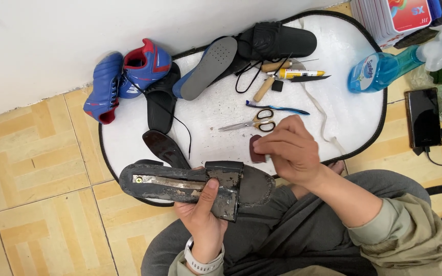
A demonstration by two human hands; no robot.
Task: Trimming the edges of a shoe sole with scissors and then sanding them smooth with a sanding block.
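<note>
My left hand point(203, 214) grips a black shoe sole point(180, 185) from below, thumb pressed on its middle; a metal shank strip with a screw runs along its top. My right hand point(290, 148) is closed on a small dark reddish-brown block point(256, 149), pressing it at the sole's heel end. Just beyond my right hand on the white mat point(344, 107) lie scissors point(254, 122) and a blue toothbrush point(277, 108).
On the mat are a black insole point(164, 148), a grey insole point(208, 67), a black shoe point(277, 41), wooden-handled tools point(264, 88) and a yellow tube point(297, 73). Blue and red football boots point(126, 76) sit by the wall. A blue spray bottle point(384, 69) and a phone point(423, 117) lie right.
</note>
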